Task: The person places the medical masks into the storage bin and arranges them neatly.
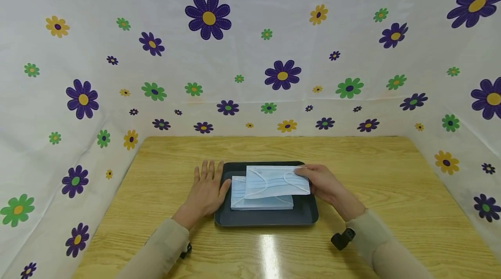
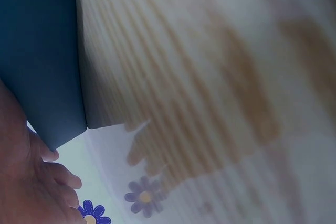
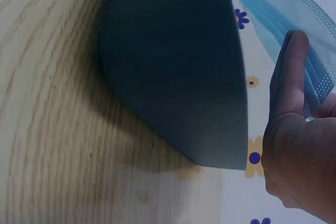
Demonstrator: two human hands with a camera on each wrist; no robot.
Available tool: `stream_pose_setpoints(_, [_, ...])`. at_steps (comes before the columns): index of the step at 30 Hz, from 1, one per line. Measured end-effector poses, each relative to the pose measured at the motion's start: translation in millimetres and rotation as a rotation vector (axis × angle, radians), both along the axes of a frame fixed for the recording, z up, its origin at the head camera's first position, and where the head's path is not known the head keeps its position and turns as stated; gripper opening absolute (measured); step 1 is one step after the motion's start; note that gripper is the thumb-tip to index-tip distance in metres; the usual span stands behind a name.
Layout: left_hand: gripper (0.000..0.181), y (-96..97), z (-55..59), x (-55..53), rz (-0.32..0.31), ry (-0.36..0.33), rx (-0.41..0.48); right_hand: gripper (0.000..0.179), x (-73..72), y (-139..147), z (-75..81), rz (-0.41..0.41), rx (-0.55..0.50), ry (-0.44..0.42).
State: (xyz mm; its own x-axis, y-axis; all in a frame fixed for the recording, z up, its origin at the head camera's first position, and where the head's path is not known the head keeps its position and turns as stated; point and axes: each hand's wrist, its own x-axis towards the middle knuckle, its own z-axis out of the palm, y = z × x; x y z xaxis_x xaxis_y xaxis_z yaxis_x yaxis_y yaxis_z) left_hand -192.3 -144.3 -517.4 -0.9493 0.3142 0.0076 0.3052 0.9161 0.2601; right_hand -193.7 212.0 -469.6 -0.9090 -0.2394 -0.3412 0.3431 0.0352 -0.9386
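A light blue face mask is pinched by its right end between the thumb and fingers of my right hand. It is raised over a small stack of folded masks in a dark tray, covering much of the stack. In the right wrist view the held mask hangs beyond the tray wall. My left hand lies with straight, spread fingers at the tray's left rim, thumb along that edge. The left wrist view shows this hand close beside the tray side.
The tray stands on a wood-grain table. A white cloth with printed flowers rises behind the table and along both sides. A small black camera is worn on the right wrist.
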Motion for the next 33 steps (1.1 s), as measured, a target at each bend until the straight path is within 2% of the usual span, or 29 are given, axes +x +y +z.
stream_pose_setpoints(15, [0.070, 0.1, 0.8, 0.6, -0.002, 0.004, 0.019, 0.047, -8.6, -26, -6.6, 0.085, -0.015, -0.021])
stream_pose_setpoints(33, [0.072, 0.4, 1.8, -0.2, -0.005, 0.000, 0.007, 0.045, -14.9, -35, -13.5, 0.098, -0.006, -0.035])
